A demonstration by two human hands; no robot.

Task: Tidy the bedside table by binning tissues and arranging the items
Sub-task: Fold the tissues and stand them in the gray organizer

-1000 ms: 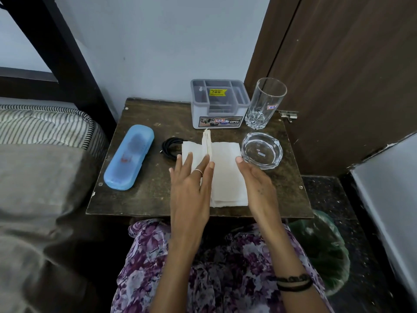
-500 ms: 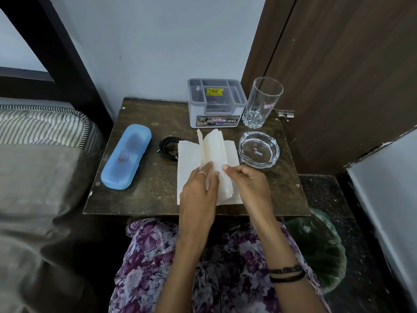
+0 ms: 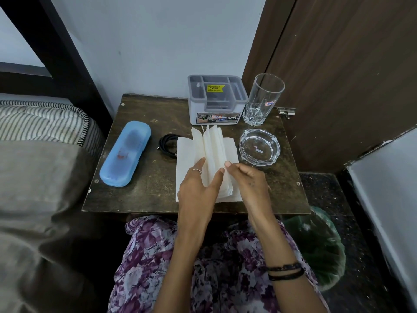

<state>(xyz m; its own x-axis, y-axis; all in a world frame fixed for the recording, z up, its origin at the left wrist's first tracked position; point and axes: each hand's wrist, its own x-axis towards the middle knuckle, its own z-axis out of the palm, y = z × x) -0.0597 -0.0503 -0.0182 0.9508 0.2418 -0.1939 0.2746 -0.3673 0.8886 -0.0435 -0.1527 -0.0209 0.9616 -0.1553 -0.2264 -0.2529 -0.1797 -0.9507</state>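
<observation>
The right hand [image 3: 246,177] pinched the top tissue sheets between thumb and forefinger, its other fingers curled in toward the palm. The left hand [image 3: 198,184] lay nearly flat, fingers straight and pressing down on the left side of the tissues [image 3: 216,150]; a ring sat on one finger. Between the two hands several sheets stood up and fanned out like pages, the rest lying flat near the front edge of the table [image 3: 146,195]. Just right of the tissues sat a glass ashtray [image 3: 259,146], and behind that an upright tumbler [image 3: 262,100]. A grey organiser [image 3: 216,100] stood at the back against the wall, just behind the raised sheets. A coiled black cable [image 3: 167,144] lay touching the tissues' left edge, and a blue case [image 3: 125,153] lay further left, near the bed [image 3: 40,136]. A green-lined bin [image 3: 316,247] stood on the floor beside the table's right front corner
</observation>
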